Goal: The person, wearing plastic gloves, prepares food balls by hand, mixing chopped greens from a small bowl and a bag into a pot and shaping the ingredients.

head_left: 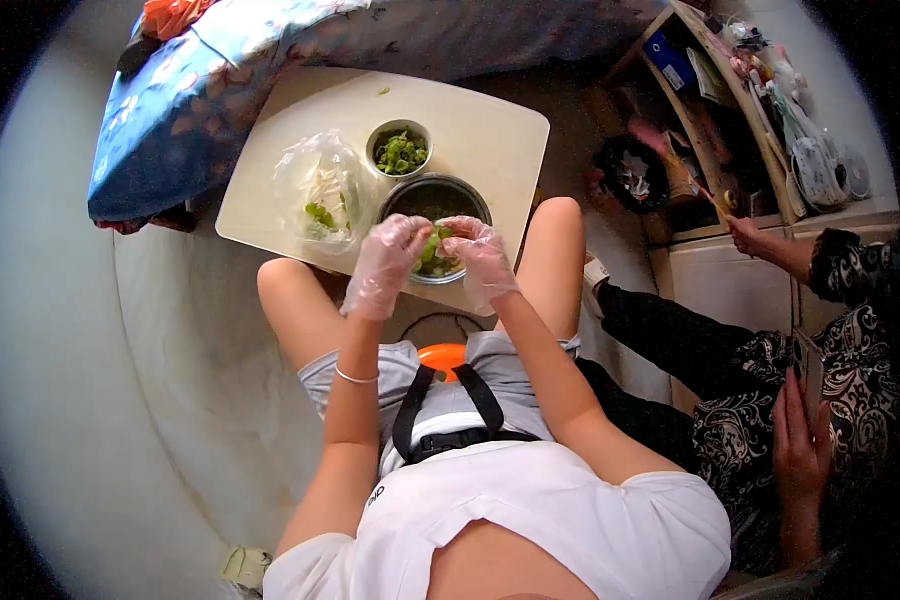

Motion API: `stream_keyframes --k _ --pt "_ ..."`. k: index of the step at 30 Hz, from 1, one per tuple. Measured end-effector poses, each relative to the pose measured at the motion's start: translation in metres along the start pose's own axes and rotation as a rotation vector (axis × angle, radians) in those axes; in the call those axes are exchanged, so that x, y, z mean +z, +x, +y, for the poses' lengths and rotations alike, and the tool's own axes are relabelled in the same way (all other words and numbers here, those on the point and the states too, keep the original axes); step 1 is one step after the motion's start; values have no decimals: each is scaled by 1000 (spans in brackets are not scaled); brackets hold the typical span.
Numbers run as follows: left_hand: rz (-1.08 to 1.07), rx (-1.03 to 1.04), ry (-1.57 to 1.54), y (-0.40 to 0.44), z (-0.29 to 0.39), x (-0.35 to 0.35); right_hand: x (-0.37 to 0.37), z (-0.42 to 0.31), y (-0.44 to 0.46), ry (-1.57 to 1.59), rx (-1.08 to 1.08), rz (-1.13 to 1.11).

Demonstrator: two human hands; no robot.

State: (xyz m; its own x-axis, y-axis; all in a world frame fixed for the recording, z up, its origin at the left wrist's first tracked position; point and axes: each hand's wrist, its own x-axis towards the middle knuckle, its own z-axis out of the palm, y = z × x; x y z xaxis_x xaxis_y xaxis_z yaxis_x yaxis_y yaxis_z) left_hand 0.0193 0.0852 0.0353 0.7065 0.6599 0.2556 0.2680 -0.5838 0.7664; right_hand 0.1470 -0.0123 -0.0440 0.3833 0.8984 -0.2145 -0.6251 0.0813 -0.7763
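Observation:
Both of my hands wear clear plastic gloves and meet over a metal pot (485, 207) near the table's front edge. My left hand (390, 258) is closed, fingertips pinched on a green leaf. Opposite it, my right hand (478, 258) also pinches the green leaf (432, 246). Liquid and leafy bits show inside the pot, partly hidden by my hands. Behind the pot stands a smaller bowl filled with chopped greens (401, 152). To the left lies an open clear plastic bag (300, 175) holding pale stems and some green leaves.
The white table (490, 120) has rounded corners. A blue patterned cloth (185, 130) hangs at its left and back. On the right, another person in dark patterned clothes (735, 430) sits holding a phone and a thin stick. Shelves (760, 120) and a dark bin (632, 175) stand behind.

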Motion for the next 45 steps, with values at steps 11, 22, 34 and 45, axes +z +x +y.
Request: stream_keyframes --k 11,22,34,45 --pt "29 -30 214 -37 -4 5 22 15 -15 -572 -303 22" --pt "125 4 329 -44 -2 16 30 8 -26 -881 -529 72" --pt "157 -199 -83 -49 -2 18 30 11 -25 -1160 -859 79" --pt "124 -304 -217 -47 -10 22 32 12 -26 -1286 -809 88"
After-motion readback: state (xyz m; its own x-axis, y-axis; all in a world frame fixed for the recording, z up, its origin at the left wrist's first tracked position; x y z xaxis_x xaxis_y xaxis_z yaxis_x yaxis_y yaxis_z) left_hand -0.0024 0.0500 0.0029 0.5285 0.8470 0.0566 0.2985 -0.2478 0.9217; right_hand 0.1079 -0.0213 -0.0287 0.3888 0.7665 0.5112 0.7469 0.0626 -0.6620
